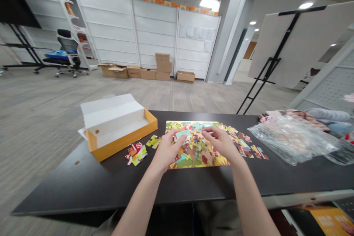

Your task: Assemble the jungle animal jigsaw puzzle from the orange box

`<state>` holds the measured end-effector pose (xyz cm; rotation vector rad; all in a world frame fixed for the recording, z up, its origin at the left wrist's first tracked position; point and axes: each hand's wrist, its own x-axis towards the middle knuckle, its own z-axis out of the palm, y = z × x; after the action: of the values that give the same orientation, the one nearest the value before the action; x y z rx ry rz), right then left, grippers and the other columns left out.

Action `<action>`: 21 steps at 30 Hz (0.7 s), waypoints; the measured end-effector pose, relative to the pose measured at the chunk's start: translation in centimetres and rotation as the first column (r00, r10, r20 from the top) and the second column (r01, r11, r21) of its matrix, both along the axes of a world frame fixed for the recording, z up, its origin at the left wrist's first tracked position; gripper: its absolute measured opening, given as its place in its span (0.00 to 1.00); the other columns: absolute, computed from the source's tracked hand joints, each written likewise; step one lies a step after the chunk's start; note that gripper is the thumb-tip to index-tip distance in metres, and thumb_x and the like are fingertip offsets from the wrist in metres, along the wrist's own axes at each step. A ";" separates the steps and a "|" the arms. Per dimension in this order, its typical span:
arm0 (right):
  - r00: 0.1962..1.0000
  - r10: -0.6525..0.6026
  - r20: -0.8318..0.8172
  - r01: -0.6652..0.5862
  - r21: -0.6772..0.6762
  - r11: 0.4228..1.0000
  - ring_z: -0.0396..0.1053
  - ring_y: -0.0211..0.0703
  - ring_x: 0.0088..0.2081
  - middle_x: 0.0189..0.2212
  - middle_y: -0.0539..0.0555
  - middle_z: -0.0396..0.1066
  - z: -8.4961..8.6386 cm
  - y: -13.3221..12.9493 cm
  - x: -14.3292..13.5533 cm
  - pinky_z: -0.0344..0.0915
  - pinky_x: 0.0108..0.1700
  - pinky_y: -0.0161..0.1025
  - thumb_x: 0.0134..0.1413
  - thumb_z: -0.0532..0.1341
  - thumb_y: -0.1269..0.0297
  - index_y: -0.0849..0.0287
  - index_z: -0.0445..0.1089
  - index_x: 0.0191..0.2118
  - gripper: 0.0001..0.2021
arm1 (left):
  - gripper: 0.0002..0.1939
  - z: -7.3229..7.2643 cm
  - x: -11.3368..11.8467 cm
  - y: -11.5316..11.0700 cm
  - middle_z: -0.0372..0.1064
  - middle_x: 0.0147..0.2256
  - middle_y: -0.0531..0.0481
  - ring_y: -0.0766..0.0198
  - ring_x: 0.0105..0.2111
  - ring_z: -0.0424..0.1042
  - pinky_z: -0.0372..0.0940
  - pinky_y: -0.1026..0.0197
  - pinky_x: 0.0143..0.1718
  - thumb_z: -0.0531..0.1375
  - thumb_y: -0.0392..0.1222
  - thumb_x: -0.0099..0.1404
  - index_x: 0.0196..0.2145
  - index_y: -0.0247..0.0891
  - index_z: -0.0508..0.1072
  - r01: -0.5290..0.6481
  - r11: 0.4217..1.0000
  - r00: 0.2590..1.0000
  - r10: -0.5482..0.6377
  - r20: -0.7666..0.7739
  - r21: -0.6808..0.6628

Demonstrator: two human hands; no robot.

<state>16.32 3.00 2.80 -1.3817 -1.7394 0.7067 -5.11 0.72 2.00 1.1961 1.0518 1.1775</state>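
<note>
A colourful puzzle sheet point(190, 163) lies on the black table, with many loose jigsaw pieces heaped over it. My left hand point(169, 147) is above its left part, thumb and fingers closed on a light teal puzzle piece point(183, 135). Over the right part, my right hand point(220, 141) has its thumb and index finger brought near each other at a pinkish piece; whether it grips that piece is unclear. More pieces point(136, 153) rest left of the sheet, and others point(245, 143) lie to its right.
An open yellow box point(121, 142) with a white inside stands at the table's left. Clear plastic bags point(293, 138) and folded fabric point(306, 116) lie at the right. Beyond the black table point(116, 188) are cardboard boxes point(163, 67), a chair point(65, 53) and a white board on a stand.
</note>
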 end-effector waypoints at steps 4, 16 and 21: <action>0.955 0.203 -0.217 -0.206 0.012 0.979 0.75 0.45 0.38 0.38 0.55 0.77 0.3 -0.6 -2.9 0.70 0.38 0.39 0.55 0.66 0.52 0.56 0.74 0.47 0.17 | 0.22 0.7 0.3 -0.3 0.77 0.34 0.47 0.62 0.24 0.77 0.60 0.69 0.15 0.65 0.56 0.62 0.46 0.38 0.74 0.086 0.996 0.995 -0.086 -0.045 -0.011; 0.908 -0.008 -0.420 0.010 0.002 1.000 0.73 0.42 0.30 0.27 0.51 0.75 -0.2 0.4 -3.5 0.67 0.33 0.38 0.44 0.72 0.54 0.59 0.73 0.40 0.19 | 0.27 0.0 -0.5 -0.5 0.73 0.36 0.50 0.60 0.33 0.78 0.71 0.66 0.25 0.67 0.44 0.60 0.55 0.41 0.68 0.205 0.979 0.979 -0.205 -0.005 -0.007; 0.875 -0.144 -0.463 0.162 -0.002 0.987 0.73 0.43 0.28 0.27 0.52 0.76 -0.5 1.1 -2.2 0.67 0.30 0.37 0.44 0.71 0.51 0.58 0.71 0.41 0.21 | 0.26 0.6 -2.0 0.5 0.74 0.42 0.46 0.60 0.35 0.79 0.69 0.67 0.24 0.68 0.47 0.58 0.52 0.40 0.68 -0.011 1.000 0.998 0.010 0.067 0.018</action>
<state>14.13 4.07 2.29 -1.1893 -1.2459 0.8319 -7.13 1.18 2.57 1.1584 0.9999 1.2294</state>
